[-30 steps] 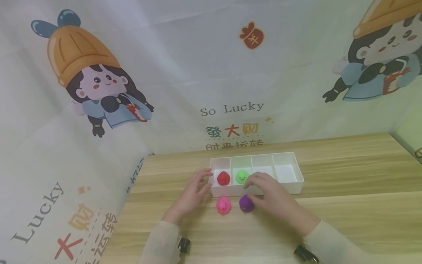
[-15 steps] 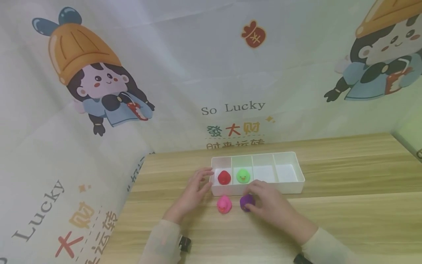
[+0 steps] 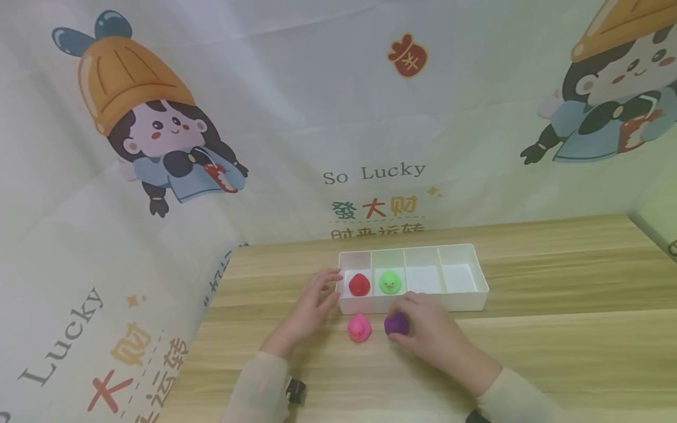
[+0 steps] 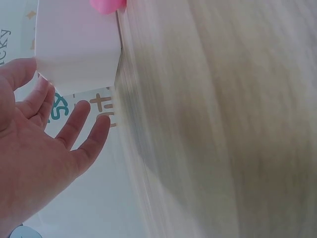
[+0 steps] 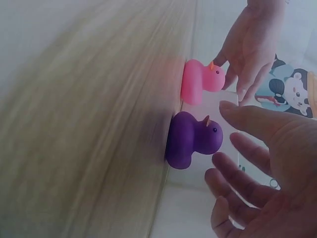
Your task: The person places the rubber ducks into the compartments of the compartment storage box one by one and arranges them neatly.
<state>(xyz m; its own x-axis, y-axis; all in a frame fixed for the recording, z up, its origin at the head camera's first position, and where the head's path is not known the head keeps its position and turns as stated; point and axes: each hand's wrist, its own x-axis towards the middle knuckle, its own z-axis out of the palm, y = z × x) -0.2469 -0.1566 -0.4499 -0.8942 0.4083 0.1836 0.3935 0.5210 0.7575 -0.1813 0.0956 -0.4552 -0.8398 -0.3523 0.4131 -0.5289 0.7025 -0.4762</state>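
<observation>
My right hand is around the purple rubber duck, which sits on the table. In the right wrist view the thumb and spread fingers stand just off the purple duck's head, with a small gap. My left hand touches the left end of the white divided tray, fingers loosely bent. In the left wrist view its thumb is at the tray's edge. A red duck lies in the leftmost compartment, a green duck in the one beside it. A pink duck sits before the tray.
The wood-grain table runs back to a printed cloth backdrop with cartoon figures and lettering. The tray's two right compartments show bare white floors. A black band is on the left forearm.
My right hand has come down and slightly nearer, from above the tray's front edge to around the purple duck. The left hand, the tray and the ducks look the same.
</observation>
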